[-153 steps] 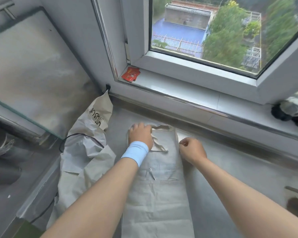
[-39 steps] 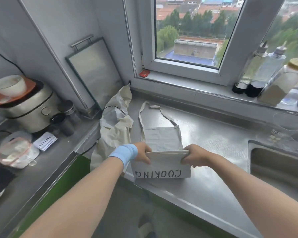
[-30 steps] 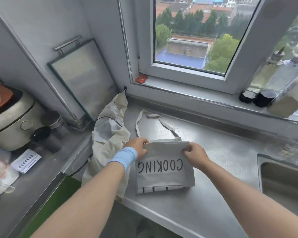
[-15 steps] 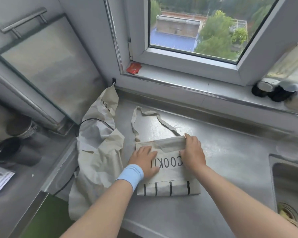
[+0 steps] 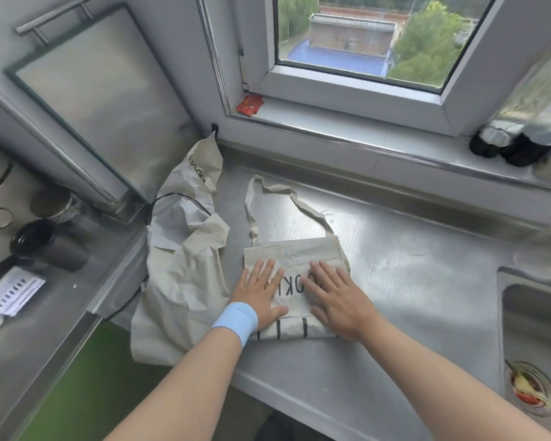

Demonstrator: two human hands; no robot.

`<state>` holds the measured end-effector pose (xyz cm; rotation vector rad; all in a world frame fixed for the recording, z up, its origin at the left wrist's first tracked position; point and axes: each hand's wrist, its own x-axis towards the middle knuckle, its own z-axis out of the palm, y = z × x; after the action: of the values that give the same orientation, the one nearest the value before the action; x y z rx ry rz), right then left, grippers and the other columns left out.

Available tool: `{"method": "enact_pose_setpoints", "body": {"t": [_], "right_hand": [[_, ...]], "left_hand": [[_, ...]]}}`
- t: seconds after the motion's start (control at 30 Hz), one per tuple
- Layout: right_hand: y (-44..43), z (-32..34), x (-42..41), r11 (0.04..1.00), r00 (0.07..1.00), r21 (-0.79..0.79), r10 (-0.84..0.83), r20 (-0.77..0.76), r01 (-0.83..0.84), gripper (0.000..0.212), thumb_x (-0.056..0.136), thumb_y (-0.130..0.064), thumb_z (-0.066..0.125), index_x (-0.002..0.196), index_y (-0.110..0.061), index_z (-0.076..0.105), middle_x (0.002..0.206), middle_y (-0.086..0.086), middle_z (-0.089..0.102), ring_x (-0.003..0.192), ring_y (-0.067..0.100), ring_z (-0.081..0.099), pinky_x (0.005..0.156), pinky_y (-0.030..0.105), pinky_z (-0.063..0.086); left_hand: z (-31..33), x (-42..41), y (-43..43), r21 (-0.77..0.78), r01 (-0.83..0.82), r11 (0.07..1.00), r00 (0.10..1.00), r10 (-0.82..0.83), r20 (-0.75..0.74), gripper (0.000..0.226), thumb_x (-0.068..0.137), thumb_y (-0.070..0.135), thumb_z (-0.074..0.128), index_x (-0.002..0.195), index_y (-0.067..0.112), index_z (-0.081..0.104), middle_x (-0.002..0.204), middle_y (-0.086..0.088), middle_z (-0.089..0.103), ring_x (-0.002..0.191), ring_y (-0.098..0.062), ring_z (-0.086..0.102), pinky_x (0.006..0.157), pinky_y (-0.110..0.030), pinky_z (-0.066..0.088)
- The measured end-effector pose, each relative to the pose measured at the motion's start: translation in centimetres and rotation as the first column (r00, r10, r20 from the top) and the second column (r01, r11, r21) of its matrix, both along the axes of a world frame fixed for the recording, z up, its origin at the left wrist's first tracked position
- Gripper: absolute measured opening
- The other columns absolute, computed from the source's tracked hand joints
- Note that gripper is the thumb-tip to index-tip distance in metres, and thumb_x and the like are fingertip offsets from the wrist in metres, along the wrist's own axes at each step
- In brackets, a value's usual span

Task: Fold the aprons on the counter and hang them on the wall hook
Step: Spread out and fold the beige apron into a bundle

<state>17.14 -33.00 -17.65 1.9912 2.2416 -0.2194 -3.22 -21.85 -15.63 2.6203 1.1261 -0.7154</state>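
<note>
Now both hands lie flat on the folded apron, side by side: the left hand, with a blue wristband, and the right hand. Their fingers are straight and spread, pressing down and gripping nothing. The bundle sits on the worktop near its front edge. Its neck strap trails away from the fingertips toward the window, leaning left, so the left hand looks nearer to it. A second apron lies crumpled just beside it on the left, not yet folded.

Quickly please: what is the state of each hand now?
Left hand: open, flat on the folded apron.
Right hand: open, flat on the same apron.
</note>
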Motion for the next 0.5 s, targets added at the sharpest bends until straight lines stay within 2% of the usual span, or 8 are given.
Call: {"method": "enact_pose_setpoints", "body": {"t": [0.07, 0.13, 0.2, 0.27, 0.3, 0.33, 0.4, 0.5], "right_hand": [[-0.9, -0.7, 0.2, 1.0, 1.0, 0.025, 0.008, -0.014, -0.008, 0.063, 0.093, -0.051, 0.037, 0.149, -0.022, 0.041, 0.155, 0.015, 0.036, 0.142, 0.034, 0.037, 0.113, 0.048, 0.028], [-1.1, -0.5, 0.2, 1.0, 1.0, 0.029, -0.004, -0.002, 0.004, 0.062, 0.092, -0.049, 0.037, 0.147, -0.02, 0.043, 0.152, 0.016, 0.041, 0.139, 0.035, 0.041, 0.112, 0.049, 0.03], [-0.9, 0.3, -0.1, 0.999, 0.999, 0.035, 0.035, -0.004, -0.035, 0.061, 0.089, -0.044, 0.038, 0.143, -0.017, 0.048, 0.148, 0.018, 0.045, 0.135, 0.038, 0.045, 0.108, 0.05, 0.039], [-1.1, 1.4, -0.4, 0.99, 0.991, 0.059, 0.128, -0.038, -0.126, 0.059, 0.086, -0.047, 0.045, 0.137, -0.019, 0.05, 0.14, 0.015, 0.05, 0.124, 0.036, 0.051, 0.097, 0.047, 0.045], [-1.4, 1.8, -0.6, 0.985, 0.983, 0.049, 0.171, -0.07, -0.168, 0.059, 0.083, -0.053, 0.047, 0.132, -0.022, 0.05, 0.134, 0.012, 0.051, 0.117, 0.032, 0.051, 0.091, 0.044, 0.046], [-1.7, 2.1, -0.6, 0.98, 0.975, 0.025, 0.201, -0.094, -0.199, 0.062, 0.079, -0.062, 0.047, 0.128, -0.025, 0.049, 0.128, 0.009, 0.05, 0.111, 0.029, 0.05, 0.087, 0.043, 0.046], [-2.1, 2.4, -0.5, 0.975, 0.972, -0.049, 0.212, -0.1, -0.217, 0.065, 0.071, -0.07, 0.045, 0.119, -0.027, 0.05, 0.119, 0.005, 0.05, 0.103, 0.026, 0.05, 0.08, 0.042, 0.047], [-1.3, 2.9, -0.4, 0.973, 0.971, -0.075, 0.207, -0.122, -0.217, 0.04, 0.075, -0.05, 0.055, 0.098, -0.017, 0.061, 0.104, 0.006, 0.058, 0.091, 0.029, 0.058, 0.065, 0.039, 0.051]], "left_hand": [[-0.1, 0.2, -0.2, 0.046, 0.024, 0.999, 1.0, -0.023, -0.011, 0.086, 0.091, 0.065, 0.033, 0.152, 0.03, -0.016, 0.157, 0.0, -0.029, 0.145, -0.021, -0.027, 0.118, -0.047, -0.011], [0.4, 0.8, -0.5, 0.112, 0.072, 0.991, 0.997, -0.074, 0.016, 0.084, 0.09, 0.061, 0.041, 0.154, 0.03, -0.005, 0.159, -0.003, -0.024, 0.147, -0.024, -0.023, 0.118, -0.05, -0.008], [1.0, 1.3, -0.9, 0.159, 0.107, 0.982, 0.984, -0.127, 0.123, 0.067, 0.089, 0.049, 0.052, 0.148, 0.032, 0.027, 0.162, -0.004, 0.004, 0.149, -0.029, 0.003, 0.117, -0.047, 0.008], [1.6, 1.5, -1.4, 0.199, 0.123, 0.972, 0.96, -0.168, 0.224, 0.036, 0.088, 0.036, 0.055, 0.123, 0.028, 0.052, 0.14, -0.003, 0.04, 0.132, -0.031, 0.036, 0.103, -0.041, 0.027], [1.8, 1.4, -1.6, 0.172, 0.115, 0.978, 0.957, -0.156, 0.244, 0.028, 0.09, 0.036, 0.054, 0.117, 0.027, 0.055, 0.128, -0.001, 0.046, 0.122, -0.028, 0.042, 0.097, -0.039, 0.031], [2.0, 1.3, -1.7, 0.113, 0.093, 0.989, 0.964, -0.118, 0.239, 0.029, 0.091, 0.042, 0.052, 0.116, 0.027, 0.056, 0.123, 0.0, 0.047, 0.118, -0.025, 0.043, 0.096, -0.037, 0.035], [2.3, 1.1, -1.8, 0.01, 0.044, 0.999, 0.975, -0.045, 0.216, 0.045, 0.087, 0.059, 0.051, 0.12, 0.029, 0.055, 0.125, 0.002, 0.045, 0.119, -0.02, 0.04, 0.098, -0.036, 0.037], [2.8, 0.5, -1.4, -0.094, 0.058, 0.994, 0.98, -0.039, 0.198, 0.07, 0.07, 0.075, 0.059, 0.125, 0.033, 0.052, 0.131, 0.004, 0.038, 0.126, -0.02, 0.032, 0.107, -0.036, 0.033]]}}
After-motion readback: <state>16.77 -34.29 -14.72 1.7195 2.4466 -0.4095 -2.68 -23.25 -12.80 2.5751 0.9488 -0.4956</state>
